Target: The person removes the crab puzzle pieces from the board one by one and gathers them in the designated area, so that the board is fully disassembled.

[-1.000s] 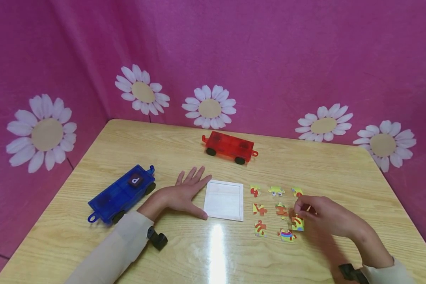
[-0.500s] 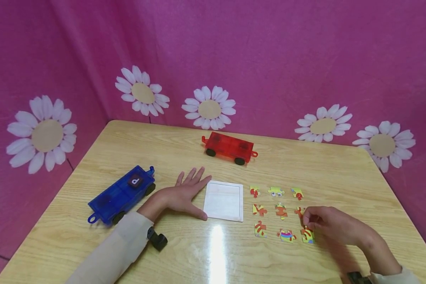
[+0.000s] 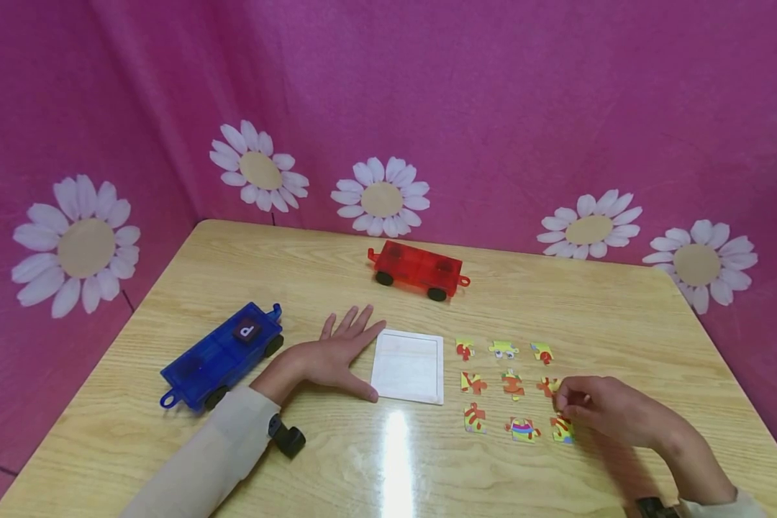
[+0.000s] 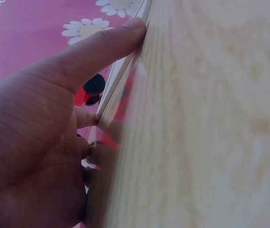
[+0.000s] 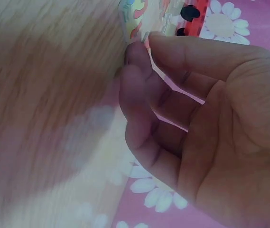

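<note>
My left hand (image 3: 330, 360) lies spread on the table, its index finger and thumb against the left corners of a square white puzzle tray (image 3: 407, 367). In the left wrist view the thumb (image 4: 108, 45) presses along the edge of that tray. My right hand (image 3: 611, 410) is curled, and its thumb and index finger pinch the right edge of a red and yellow jigsaw piece (image 3: 547, 387) in the middle row. Right below its fingertips lies another jigsaw piece (image 3: 562, 430), partly covered. In the right wrist view the fingertips meet beside a yellow and red piece (image 5: 135, 16).
Several more jigsaw pieces lie in spaced rows right of the tray, among them a rainbow-striped piece (image 3: 523, 429). A red toy wagon (image 3: 417, 267) stands behind the tray, a blue toy wagon (image 3: 223, 352) left of my left hand. A pink flowered cloth (image 3: 479, 122) hangs behind the table.
My right hand has moved a little right and toward me. The lower-right jigsaw piece has shifted the same way, and the middle-right piece has come into sight. The left hand keeps still.
</note>
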Demonstrator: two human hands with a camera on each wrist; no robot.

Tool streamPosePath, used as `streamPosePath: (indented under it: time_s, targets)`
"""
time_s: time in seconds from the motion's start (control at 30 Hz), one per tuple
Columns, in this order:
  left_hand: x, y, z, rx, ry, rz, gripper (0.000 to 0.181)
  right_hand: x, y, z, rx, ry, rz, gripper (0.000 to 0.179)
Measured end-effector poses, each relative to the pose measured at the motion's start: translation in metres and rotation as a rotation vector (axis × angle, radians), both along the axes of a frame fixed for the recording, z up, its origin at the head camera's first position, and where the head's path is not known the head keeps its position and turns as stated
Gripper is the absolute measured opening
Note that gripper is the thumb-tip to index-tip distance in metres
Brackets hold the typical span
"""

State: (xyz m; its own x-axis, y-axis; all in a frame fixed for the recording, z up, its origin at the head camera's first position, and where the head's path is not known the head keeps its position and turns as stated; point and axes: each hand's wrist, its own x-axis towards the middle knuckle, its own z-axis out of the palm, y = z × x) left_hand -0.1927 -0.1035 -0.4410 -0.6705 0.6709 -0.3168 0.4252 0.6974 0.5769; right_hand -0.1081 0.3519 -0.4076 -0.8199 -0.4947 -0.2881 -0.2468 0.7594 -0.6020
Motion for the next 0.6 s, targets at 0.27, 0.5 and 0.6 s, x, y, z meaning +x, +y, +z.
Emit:
streamPosePath:
  time_s: [0.27,0.5,0.6]
  targets:
    - [-0.001,0.001,0.002,-0.008,-0.004,0.001,0.124,0.003,-0.014,0.014,0.021,0.164,-0.102,0.01]
    - [0.0,-0.002,0.002,0.03,-0.012,0.012,0.127,-0.007,-0.031,0.019,0.031,0.33,-0.146,0.018]
    - [0.001,-0.006,0.002,0.045,-0.018,0.033,0.126,-0.012,-0.034,0.018,0.019,0.409,-0.142,0.037]
